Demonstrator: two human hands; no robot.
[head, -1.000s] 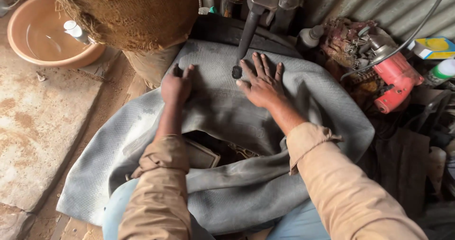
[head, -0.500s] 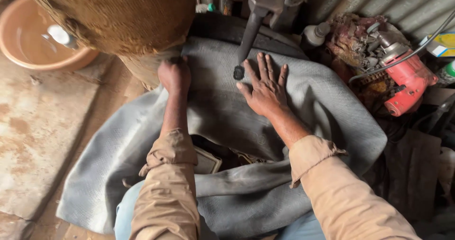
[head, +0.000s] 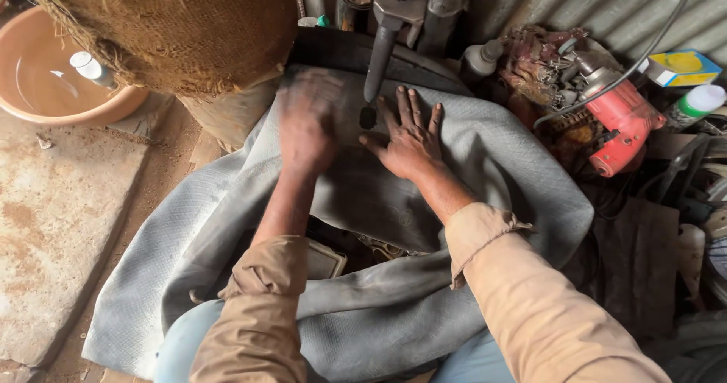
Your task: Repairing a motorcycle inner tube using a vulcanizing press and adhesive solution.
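A large grey rubber inner tube [head: 500, 179] lies draped over my lap and over a dark block under a metal press arm [head: 380, 46]. My right hand [head: 409, 137] lies flat on the tube with its fingers spread, just right of the press's small foot [head: 368, 116]. My left hand [head: 307, 122] is blurred with motion, palm down on the tube to the left of the foot. Neither hand holds anything. Both sleeves are tan.
A brown burlap sack [head: 174, 27] hangs at the upper left over an orange basin [head: 45, 103] with a small bottle in it. A red power tool [head: 625, 122], bottles and a yellow box [head: 681, 66] crowd the right. A concrete slab [head: 53, 231] lies at the left.
My left hand has slid along the tube, first away from me and then back right toward the press foot. My right hand has stayed flat in place.
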